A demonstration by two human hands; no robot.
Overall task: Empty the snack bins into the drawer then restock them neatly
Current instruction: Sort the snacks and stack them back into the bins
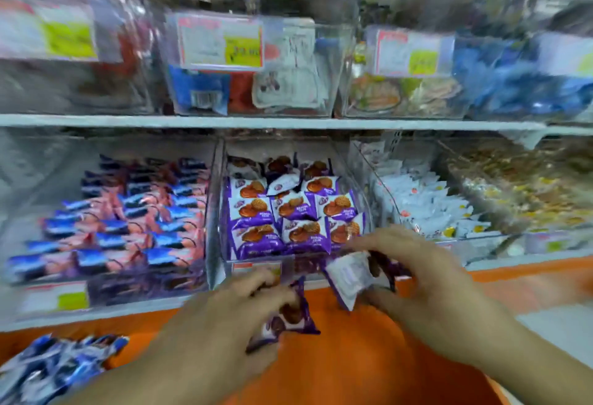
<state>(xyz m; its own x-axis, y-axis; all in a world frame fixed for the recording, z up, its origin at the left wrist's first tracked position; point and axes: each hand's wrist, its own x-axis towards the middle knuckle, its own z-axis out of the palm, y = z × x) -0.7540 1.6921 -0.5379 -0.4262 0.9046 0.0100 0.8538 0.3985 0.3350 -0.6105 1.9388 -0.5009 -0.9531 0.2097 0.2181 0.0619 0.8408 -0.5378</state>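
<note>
A shop shelf (272, 122) runs across the blurred view, with clear plastic bins above and below it. The middle bin (221, 199) on the lower level serves as the landmark: it holds purple biscuit packets (290, 209) laid in tidy rows. Left of it, a bin of blue-and-pink packets (128, 218); right of it, a bin of white packets (426, 202), and beyond that one with yellowish sweets (526, 193). Below the middle bin lies an orange drawer (353, 356), with a heap of blue packets (54, 363) at its left end. Just in front of the middle bin, the left hand (224, 318) grips a purple packet (288, 315) with curled fingers. The right hand (426, 273) pinches another packet (351, 276), white side up, near the bin's front edge. A price label (221, 40) hangs on the bin above.
</note>
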